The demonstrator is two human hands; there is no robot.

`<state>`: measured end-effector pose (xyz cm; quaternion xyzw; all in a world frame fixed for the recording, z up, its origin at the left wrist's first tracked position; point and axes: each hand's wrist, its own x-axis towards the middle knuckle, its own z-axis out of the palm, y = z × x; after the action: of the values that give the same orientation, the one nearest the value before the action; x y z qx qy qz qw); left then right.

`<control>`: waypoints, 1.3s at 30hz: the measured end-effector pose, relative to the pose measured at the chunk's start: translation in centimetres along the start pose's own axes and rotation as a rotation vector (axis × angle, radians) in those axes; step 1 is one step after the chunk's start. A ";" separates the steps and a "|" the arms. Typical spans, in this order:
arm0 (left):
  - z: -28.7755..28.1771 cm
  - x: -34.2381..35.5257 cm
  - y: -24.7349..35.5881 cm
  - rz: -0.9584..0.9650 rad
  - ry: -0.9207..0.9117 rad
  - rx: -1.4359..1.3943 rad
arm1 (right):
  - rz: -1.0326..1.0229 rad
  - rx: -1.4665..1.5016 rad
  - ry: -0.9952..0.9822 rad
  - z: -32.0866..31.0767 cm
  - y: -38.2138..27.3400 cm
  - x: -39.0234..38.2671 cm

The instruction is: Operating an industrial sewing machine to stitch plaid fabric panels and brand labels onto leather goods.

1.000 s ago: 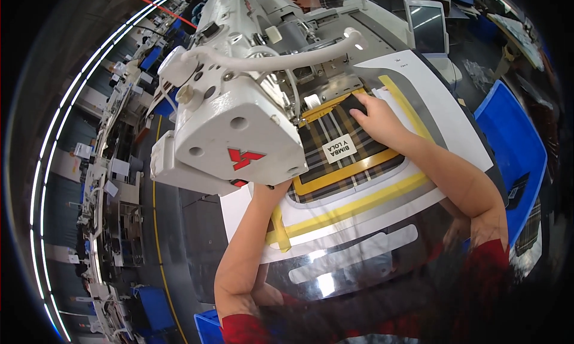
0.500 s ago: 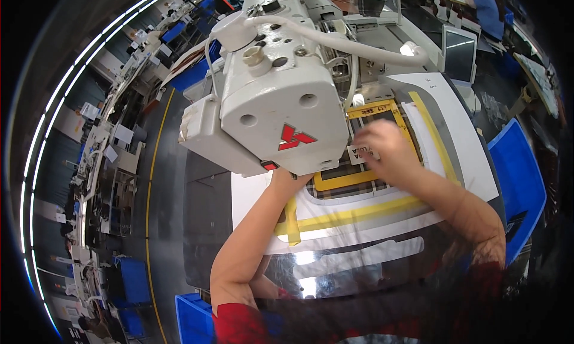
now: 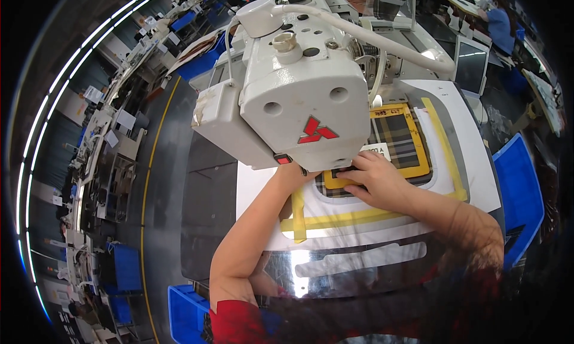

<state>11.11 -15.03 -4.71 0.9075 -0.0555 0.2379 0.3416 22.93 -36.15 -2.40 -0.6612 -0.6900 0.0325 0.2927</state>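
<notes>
A plaid fabric piece [image 3: 391, 131] lies beneath a yellow rectangular frame [image 3: 421, 142] on a white sheet edged with yellow tape [image 3: 359, 218]. My right hand [image 3: 382, 179] rests on the near part of the frame, its fingers stretched out and spread. Just beyond those fingers is a small white printed label [image 3: 379, 150], partly covered by the hand. My left hand [image 3: 292, 176] reaches in under the sewing machine head [image 3: 299, 93], by the frame's near left corner. The machine hides its fingers, and also the needle area.
A white hose [image 3: 371, 36] arches over the machine. Behind the sheet at right stands a screen [image 3: 471, 66]. Blue bins flank the table, one right [image 3: 520, 194] and one lower left [image 3: 188, 314]. A person in blue [image 3: 499, 27] is far off at right.
My right hand has come down from above the fabric, where it held the white label, and now lies on the frame's near side. The view has shifted slightly.
</notes>
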 end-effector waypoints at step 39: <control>2.8 1.3 -4.4 0.162 0.099 0.318 | 0.068 0.119 0.045 0.0 0.5 0.0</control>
<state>14.54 -13.39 -8.57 0.9298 -0.0733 0.3150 0.1756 23.39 -36.11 -2.61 -0.6662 -0.6573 0.0686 0.3455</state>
